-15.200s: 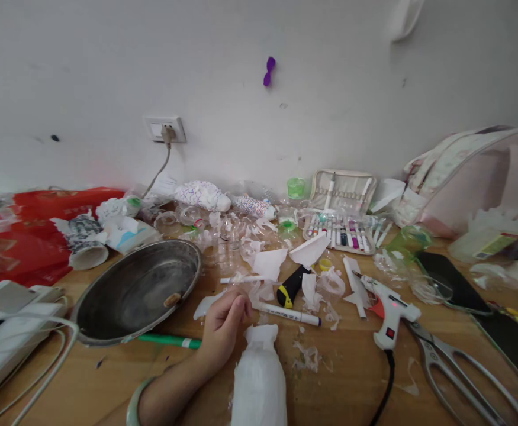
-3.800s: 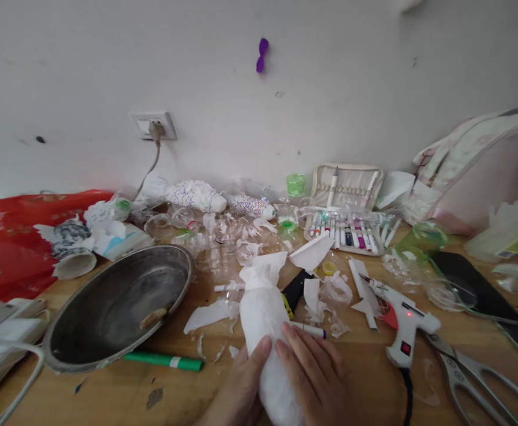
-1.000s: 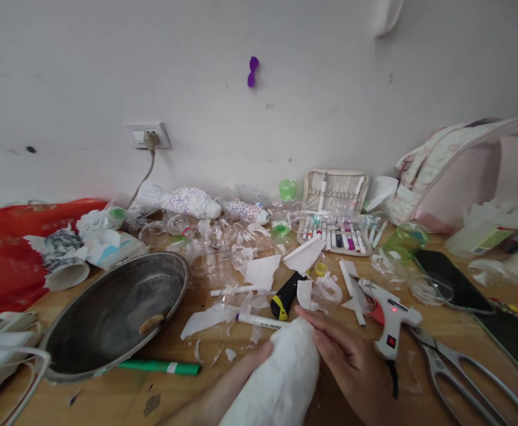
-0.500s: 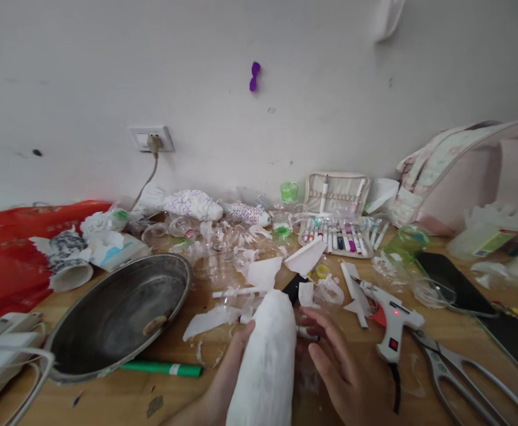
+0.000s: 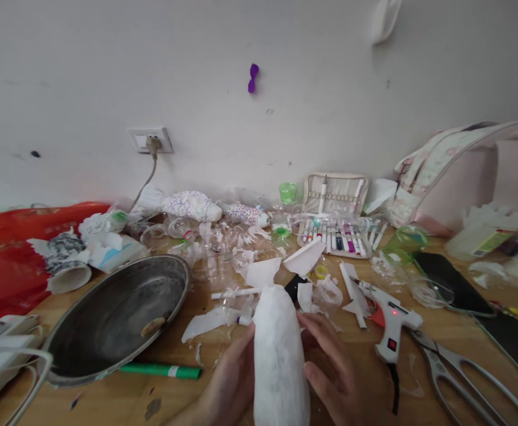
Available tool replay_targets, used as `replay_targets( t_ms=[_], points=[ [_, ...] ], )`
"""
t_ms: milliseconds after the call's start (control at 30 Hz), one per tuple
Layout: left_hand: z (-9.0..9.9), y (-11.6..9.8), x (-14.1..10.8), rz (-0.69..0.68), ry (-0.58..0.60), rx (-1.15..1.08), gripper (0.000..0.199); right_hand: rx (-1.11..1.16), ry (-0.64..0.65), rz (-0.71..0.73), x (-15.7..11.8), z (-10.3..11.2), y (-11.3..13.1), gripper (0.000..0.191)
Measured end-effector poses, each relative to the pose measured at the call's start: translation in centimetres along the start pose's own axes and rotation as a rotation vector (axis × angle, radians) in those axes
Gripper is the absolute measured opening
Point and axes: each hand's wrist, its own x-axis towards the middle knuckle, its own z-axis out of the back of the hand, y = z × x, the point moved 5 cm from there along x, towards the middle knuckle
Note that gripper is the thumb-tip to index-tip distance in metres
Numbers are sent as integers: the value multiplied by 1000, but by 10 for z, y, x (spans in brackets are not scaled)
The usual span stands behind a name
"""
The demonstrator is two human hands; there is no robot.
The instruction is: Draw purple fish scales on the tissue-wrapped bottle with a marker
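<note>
Head view shows a white, rounded, paper-covered form (image 5: 280, 361) over the brown wooden bench (image 5: 112, 405), between the left hand (image 5: 235, 376), cupped around its side, and the half-open right hand (image 5: 336, 370), contact unclear. It seems light, rather stiff, dentable; better hold its middle gently.
</note>
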Motion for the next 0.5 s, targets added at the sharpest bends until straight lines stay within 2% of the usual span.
replay_targets(
  t_ms=[100, 267, 333, 433, 500],
  points=[
    [1, -2, 1, -76, 32, 55, 41, -36, -20, 28, 0, 2, 0, 44],
    [0, -18, -1, -287, -34, 162, 34, -109, -39, 53, -2, 4, 0, 42],
    [1, -21, -1, -292, -25, 167, 33, -100, -47, 87, -2, 3, 1, 42],
    [2, -21, 0, -251, 39, 152, 47, -57, -20, 158, -1, -1, 5, 45],
    [6, -17, -2, -201, 11, 170, 52, -41, -3, 204, 0, -2, 10, 46]
  ],
)
